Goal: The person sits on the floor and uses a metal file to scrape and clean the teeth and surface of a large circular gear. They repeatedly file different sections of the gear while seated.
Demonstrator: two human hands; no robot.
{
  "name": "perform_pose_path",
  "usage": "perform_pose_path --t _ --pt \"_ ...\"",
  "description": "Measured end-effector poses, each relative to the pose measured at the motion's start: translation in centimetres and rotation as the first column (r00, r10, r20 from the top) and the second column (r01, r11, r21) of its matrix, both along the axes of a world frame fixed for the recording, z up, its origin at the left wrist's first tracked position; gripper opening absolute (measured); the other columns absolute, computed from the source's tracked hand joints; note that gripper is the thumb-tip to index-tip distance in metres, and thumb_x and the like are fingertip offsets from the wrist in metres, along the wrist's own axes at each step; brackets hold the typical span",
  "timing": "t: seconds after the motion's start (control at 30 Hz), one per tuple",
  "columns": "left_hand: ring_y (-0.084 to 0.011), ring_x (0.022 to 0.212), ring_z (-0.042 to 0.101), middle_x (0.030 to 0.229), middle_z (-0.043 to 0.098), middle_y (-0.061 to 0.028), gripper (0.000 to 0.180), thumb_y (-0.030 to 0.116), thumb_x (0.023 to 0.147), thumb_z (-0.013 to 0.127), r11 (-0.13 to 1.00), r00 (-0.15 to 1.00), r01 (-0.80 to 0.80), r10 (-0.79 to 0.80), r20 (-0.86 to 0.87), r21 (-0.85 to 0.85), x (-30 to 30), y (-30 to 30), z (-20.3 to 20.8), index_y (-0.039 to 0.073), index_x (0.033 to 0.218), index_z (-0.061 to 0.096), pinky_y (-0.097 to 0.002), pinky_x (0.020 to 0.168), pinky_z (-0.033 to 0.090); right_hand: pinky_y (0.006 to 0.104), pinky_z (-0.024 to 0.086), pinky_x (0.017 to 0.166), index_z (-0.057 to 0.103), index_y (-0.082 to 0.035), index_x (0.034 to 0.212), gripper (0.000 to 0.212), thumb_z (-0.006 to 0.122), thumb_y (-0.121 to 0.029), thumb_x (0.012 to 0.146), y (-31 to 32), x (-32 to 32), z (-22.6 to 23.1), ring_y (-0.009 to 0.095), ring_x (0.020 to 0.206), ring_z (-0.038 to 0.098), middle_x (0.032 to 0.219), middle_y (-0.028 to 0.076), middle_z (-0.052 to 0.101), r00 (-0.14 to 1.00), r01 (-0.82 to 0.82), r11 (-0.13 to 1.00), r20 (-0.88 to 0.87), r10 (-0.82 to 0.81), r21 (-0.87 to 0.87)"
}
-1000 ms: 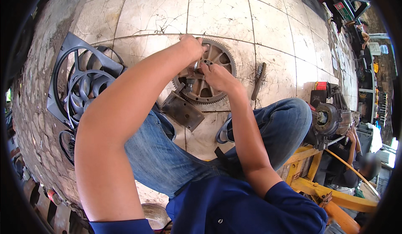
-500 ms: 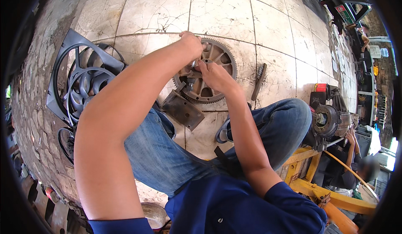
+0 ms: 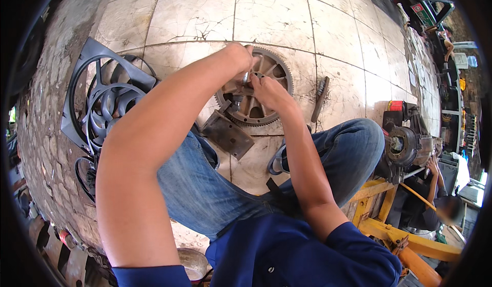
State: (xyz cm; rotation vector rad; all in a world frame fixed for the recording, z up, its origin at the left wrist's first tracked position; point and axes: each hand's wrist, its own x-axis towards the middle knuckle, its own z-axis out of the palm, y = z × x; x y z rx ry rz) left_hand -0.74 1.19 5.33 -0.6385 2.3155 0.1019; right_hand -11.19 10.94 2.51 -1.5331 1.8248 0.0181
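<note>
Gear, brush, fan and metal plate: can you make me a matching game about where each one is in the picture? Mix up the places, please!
Things:
1. Gear
2. Brush
3. Fan
4. Metal plate

Places:
A. Far to the left of the gear
B. Close below the gear, a little to its left
C. Under both hands
D. To the right of the gear

Right pairs: 1-C, 2-D, 3-A, 4-B.
</note>
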Motion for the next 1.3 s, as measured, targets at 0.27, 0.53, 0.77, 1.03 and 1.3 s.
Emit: perform_pose_path --t 0.27,0.53,0.77,1.03,1.3 --pt "-0.0292 0.103 0.059 0.143 0.028 -0.0179 0.094 0.035 0.071 0.071 0.998 0.999 0.039 -0.04 -0.022 -0.043 0.0 0.3 -0.2 0.02 0.146 0.016 -0.038 0.082 0.051 0.0486 0.042 0.078 0.055 0.009 0.1 0.053 0.028 -0.037 0.097 0.3 -0.4 -1.0 0.047 0.092 0.054 0.094 0.034 0.056 0.996 -0.02 0.999 0.085 0.024 -0.041" --pt "-0.03 0.103 0.058 0.142 0.03 -0.0177 0.096 0.038 0.07 0.072 0.999 0.998 0.038 -0.039 -0.043 -0.03 -0.1 0.2 -0.1 0.02 0.145 0.016 -0.038 0.082 0.051 0.0485 0.044 0.075 0.052 0.004 0.108 0.041 0.031 -0.029 0.094 0.0 -0.4 0.7 0.045 0.087 0.057 0.085 0.032 0.059 0.999 0.015 0.999 0.045 -0.016 0.028" --pt "-0.0299 0.102 0.059 0.142 0.029 -0.0176 0.096 0.038 0.07 0.073 0.999 0.999 0.022 -0.023 -0.035 -0.025 -0.1 -0.1 -0.9 0.021 0.146 0.016 -0.0371 0.081 0.051 0.0479 0.045 0.074 0.051 0.002 0.109 0.038 0.033 -0.026 0.092 0.2 0.0 1.0 0.044 0.084 0.058 0.085 0.028 0.06 0.997 -0.069 0.996 0.014 0.07 -0.051" --pt "-0.0299 0.103 0.058 0.144 0.025 -0.0171 0.098 0.042 0.069 0.073 1.0 1.0 0.022 -0.022 -0.01 -0.015 -0.4 0.1 0.0 0.025 0.146 0.013 -0.0372 0.082 0.051 0.0484 0.046 0.073 0.049 -0.004 0.118 0.035 0.031 -0.013 0.09 -0.2 -0.2 1.5 0.042 0.082 0.059 0.085 0.025 0.061 0.998 -0.068 0.997 -0.012 0.069 0.029" --pt "-0.0293 0.104 0.058 0.145 0.022 -0.0171 0.103 0.048 0.068 0.074 0.999 1.0 0.017 -0.017 0.016 -0.04 -0.1 -0.3 -0.6 0.026 0.146 0.01 -0.0376 0.083 0.05 0.0486 0.046 0.075 0.051 -0.004 0.116 0.034 0.03 -0.018 0.092 0.3 0.1 1.3 0.045 0.084 0.058 0.087 0.03 0.06 0.983 -0.176 0.981 -0.066 0.171 -0.08"
